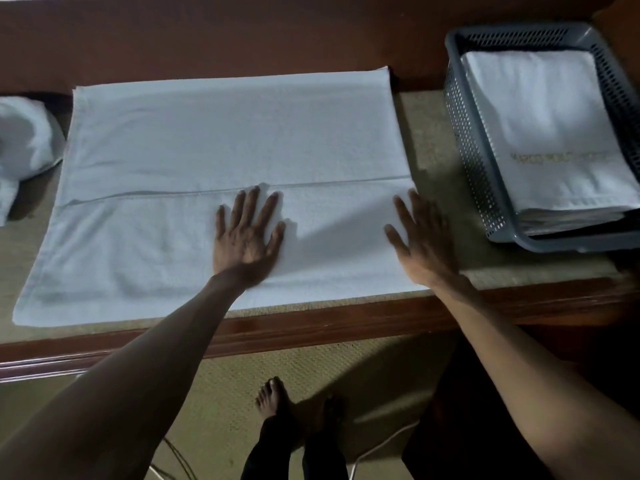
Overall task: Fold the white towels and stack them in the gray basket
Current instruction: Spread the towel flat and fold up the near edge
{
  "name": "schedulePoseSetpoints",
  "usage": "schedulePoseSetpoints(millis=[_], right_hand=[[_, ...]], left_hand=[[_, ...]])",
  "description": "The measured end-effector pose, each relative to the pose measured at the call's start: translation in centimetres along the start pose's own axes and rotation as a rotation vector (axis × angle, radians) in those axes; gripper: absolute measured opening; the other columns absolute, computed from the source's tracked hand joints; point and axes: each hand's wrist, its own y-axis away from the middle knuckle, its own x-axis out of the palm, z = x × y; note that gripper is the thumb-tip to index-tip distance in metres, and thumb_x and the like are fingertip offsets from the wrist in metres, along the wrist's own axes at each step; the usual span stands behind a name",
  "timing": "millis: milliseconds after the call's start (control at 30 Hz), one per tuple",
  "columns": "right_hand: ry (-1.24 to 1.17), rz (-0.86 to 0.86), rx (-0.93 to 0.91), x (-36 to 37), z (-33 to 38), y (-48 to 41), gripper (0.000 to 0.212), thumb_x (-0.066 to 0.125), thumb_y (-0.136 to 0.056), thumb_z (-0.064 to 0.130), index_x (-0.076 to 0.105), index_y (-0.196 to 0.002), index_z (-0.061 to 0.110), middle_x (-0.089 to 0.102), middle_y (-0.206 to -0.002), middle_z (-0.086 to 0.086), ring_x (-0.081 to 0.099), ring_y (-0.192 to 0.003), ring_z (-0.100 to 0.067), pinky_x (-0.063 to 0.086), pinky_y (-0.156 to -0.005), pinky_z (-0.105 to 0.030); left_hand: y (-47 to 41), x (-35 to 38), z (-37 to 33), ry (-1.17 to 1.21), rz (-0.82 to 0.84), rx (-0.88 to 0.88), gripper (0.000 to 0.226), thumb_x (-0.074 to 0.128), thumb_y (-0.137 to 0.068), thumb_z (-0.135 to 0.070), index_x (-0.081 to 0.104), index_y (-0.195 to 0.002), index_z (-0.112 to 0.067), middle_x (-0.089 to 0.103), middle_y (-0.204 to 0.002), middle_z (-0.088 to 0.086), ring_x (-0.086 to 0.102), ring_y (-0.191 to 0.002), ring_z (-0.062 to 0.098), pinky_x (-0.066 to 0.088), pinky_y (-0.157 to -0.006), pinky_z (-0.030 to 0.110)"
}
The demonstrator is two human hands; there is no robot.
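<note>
Nearest us, at 6 o'clock, a bare foot (273, 398) stood on a coarse, olive-toned floor (225, 393). Beyond it ran the glossy reddish wooden edge of the tabletop (346, 320), whose top was covered in a rough beige weave.

On it a white towel (207, 140) lay flat. It was a broad terry rectangle with a straight line, seam or fold edge, running from 9 to 3 o'clock across its near half. The left hand (247, 237) rested palm down on the towel's near middle. Its fingers (252, 204) were spread wide and straight, tips at that line, gripping nothing.

The right hand (420, 240) lay at the towel's near right corner, at 3 o'clock from the left one. Its fingers (403, 214) were likewise wide and flat, holding nothing, and it looked slightly blurred.

At 2 o'clock the gray basket (464, 140), rectangular plastic with perforated walls, stood on the tabletop, apart from the flat towel. It held a stack of folded white towels (540, 133), the top one bearing blurred gold lettering.

At 9 o'clock a crumpled white towel (24, 140) sat just beside the flat one's left edge.
</note>
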Motion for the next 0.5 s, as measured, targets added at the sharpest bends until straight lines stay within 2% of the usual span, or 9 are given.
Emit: schedulePoseSetpoints(millis=[100, 167, 233, 333, 433, 500], right_hand=[[-0.022, -0.057, 0.221, -0.6, -0.3, -0.7, 0.077, 0.005, -0.1, 0.067, 0.01, -0.163, 0.024, 0.004, -0.17, -0.01, 0.0, -0.157, -0.032, 0.0, -0.125, -0.057], [-0.102, -0.156, 0.285, -0.8, 2.5, -1.4, 0.076, 0.011, -0.102, 0.06, 0.019, -0.161, 0.014, 0.007, -0.169, -0.015, 0.002, -0.156, -0.033, 0.0, -0.125, -0.057], [-0.162, -0.266, 0.177, -0.7, 7.0, -1.7, 0.069, 0.021, -0.106, 0.051, 0.024, -0.16, 0.009, 0.01, -0.168, -0.018, 0.006, -0.156, -0.033, 0.001, -0.125, -0.054], [-0.252, -0.286, 0.0, 1.0, 13.9, -2.2, 0.057, 0.031, -0.108, 0.039, 0.036, -0.155, 0.007, 0.016, -0.168, -0.017, 0.013, -0.156, -0.031, 0.012, -0.125, -0.051], [-0.285, -0.35, 0.021, 3.7, 18.4, -2.4, 0.047, 0.041, -0.106, 0.033, 0.053, -0.143, 0.007, 0.036, -0.16, -0.019, 0.036, -0.148, -0.033, 0.031, -0.117, -0.054], [-0.259, -0.382, 0.07, 4.7, 19.0, -2.6, 0.044, 0.043, -0.105, 0.031, 0.054, -0.142, 0.011, 0.041, -0.158, -0.018, 0.039, -0.146, -0.032, 0.031, -0.117, -0.054]], left_hand=[[0.1, 0.1, 0.0, 0.003, -0.007, -0.005, 0.061, 0.016, -0.107, -0.06, 0.005, -0.163, -0.04, -0.001, -0.173, -0.005, -0.003, -0.159, 0.018, 0.002, -0.127, 0.053], [0.0, 0.2, 0.0, 0.002, -0.001, -0.008, 0.061, 0.014, -0.107, -0.061, 0.003, -0.163, -0.041, -0.002, -0.173, -0.004, -0.004, -0.159, 0.018, 0.001, -0.128, 0.052], [0.1, 0.2, 0.0, 0.002, 0.004, -0.009, 0.061, 0.013, -0.106, -0.061, 0.001, -0.163, -0.041, -0.004, -0.173, -0.004, -0.006, -0.159, 0.018, 0.001, -0.127, 0.053], [0.0, 0.4, 0.0, 0.0, 0.01, -0.011, 0.061, 0.011, -0.106, -0.061, -0.003, -0.162, -0.042, -0.007, -0.173, -0.004, -0.009, -0.159, 0.018, 0.0, -0.127, 0.053], [0.3, 0.7, 0.1, 0.009, -0.011, -0.018, 0.061, 0.012, -0.107, -0.059, -0.003, -0.163, -0.041, -0.009, -0.172, -0.004, -0.011, -0.158, 0.018, 0.0, -0.127, 0.054], [0.2, 0.6, 0.2, 0.032, -0.009, -0.019, 0.06, 0.013, -0.107, -0.059, -0.002, -0.163, -0.042, -0.01, -0.172, -0.004, -0.012, -0.158, 0.019, -0.002, -0.126, 0.056]])
